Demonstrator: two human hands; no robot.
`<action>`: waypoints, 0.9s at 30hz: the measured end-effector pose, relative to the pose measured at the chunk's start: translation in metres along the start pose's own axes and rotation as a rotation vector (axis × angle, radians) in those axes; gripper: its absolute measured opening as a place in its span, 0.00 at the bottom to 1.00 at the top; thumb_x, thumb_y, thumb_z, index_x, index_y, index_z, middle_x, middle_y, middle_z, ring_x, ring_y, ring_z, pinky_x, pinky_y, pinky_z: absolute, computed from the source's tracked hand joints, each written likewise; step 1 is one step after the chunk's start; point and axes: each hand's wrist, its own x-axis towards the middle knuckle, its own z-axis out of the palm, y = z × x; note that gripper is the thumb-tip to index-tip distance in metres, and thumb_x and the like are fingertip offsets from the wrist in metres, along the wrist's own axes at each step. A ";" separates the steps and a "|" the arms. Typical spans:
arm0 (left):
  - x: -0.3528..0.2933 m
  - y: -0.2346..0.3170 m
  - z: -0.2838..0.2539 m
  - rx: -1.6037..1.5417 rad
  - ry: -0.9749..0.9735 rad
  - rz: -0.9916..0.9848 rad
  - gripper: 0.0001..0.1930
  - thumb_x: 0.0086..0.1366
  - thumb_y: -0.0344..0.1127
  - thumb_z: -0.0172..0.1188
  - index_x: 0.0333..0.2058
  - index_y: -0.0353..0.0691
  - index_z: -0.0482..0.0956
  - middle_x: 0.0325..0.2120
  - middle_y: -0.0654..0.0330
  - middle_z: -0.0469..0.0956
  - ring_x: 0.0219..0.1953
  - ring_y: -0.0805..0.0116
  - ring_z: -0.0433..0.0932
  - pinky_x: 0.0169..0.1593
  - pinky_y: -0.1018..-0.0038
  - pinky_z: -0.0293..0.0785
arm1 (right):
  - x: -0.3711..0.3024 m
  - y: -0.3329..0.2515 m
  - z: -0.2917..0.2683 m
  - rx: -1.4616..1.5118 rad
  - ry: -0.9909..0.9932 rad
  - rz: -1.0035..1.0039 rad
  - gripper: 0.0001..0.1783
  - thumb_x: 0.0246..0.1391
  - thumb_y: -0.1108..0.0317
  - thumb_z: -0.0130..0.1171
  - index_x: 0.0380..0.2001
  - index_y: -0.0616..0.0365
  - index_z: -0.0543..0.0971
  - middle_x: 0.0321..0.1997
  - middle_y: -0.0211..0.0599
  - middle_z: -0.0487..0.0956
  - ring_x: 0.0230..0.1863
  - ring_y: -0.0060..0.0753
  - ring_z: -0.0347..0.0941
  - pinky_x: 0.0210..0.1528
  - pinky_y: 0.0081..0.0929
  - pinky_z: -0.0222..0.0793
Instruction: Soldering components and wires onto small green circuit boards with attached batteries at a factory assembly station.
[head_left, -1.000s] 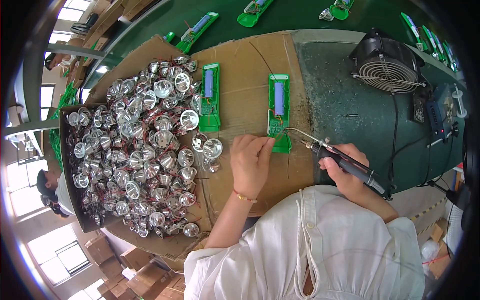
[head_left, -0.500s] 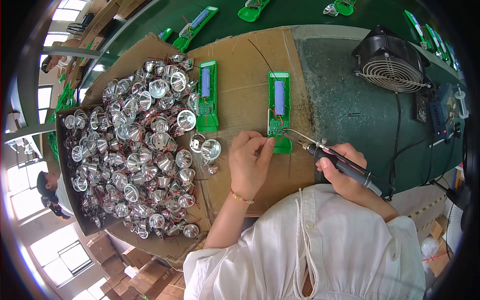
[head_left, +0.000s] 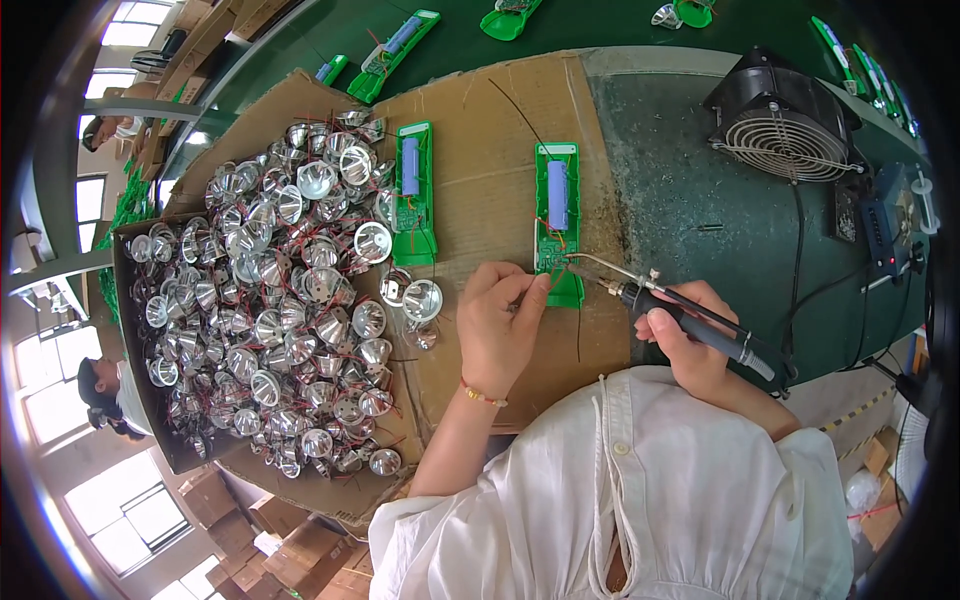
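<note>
A green plastic housing point(head_left: 557, 222) with a blue battery cell and a small circuit board lies on the brown cardboard sheet point(head_left: 478, 230). My right hand point(head_left: 686, 338) grips a black-handled soldering iron point(head_left: 660, 302), and its metal tip rests on the board at the housing's lower end. My left hand point(head_left: 496, 325) sits just left of that spot with thumb and forefinger pinched at the housing's edge; what they pinch is too small to tell. A second green housing point(head_left: 412, 193) lies further left.
A cardboard box point(head_left: 160, 420) heaped with several silver reflector cups and red wires fills the left. Two loose reflectors point(head_left: 410, 293) lie near my left hand. A black fan point(head_left: 783, 117) and a soldering station point(head_left: 884, 222) stand at the right. More green housings point(head_left: 393, 47) line the far edge.
The iron's tip has stayed at the green housing's lower end while my left hand shifted only slightly beside it. Nothing was picked up or let go.
</note>
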 end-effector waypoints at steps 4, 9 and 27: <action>0.003 0.001 0.000 0.007 -0.003 0.023 0.06 0.52 0.33 0.62 0.24 0.36 0.80 0.23 0.58 0.73 0.26 0.62 0.71 0.28 0.71 0.65 | 0.003 0.001 0.006 0.106 0.040 0.073 0.10 0.51 0.72 0.57 0.31 0.67 0.70 0.23 0.41 0.78 0.23 0.23 0.74 0.26 0.20 0.72; 0.006 0.003 -0.004 0.004 -0.050 -0.012 0.06 0.53 0.33 0.62 0.24 0.37 0.80 0.23 0.59 0.73 0.24 0.65 0.70 0.27 0.72 0.65 | 0.005 0.001 0.010 0.135 0.051 0.116 0.09 0.51 0.72 0.57 0.31 0.67 0.70 0.23 0.40 0.77 0.24 0.23 0.74 0.26 0.20 0.72; 0.012 0.004 -0.008 -0.060 -0.145 -0.059 0.06 0.54 0.33 0.61 0.27 0.35 0.80 0.24 0.60 0.72 0.24 0.71 0.70 0.27 0.77 0.65 | 0.005 0.002 0.006 0.101 0.033 0.070 0.09 0.51 0.72 0.57 0.31 0.67 0.71 0.23 0.39 0.77 0.23 0.21 0.74 0.27 0.19 0.72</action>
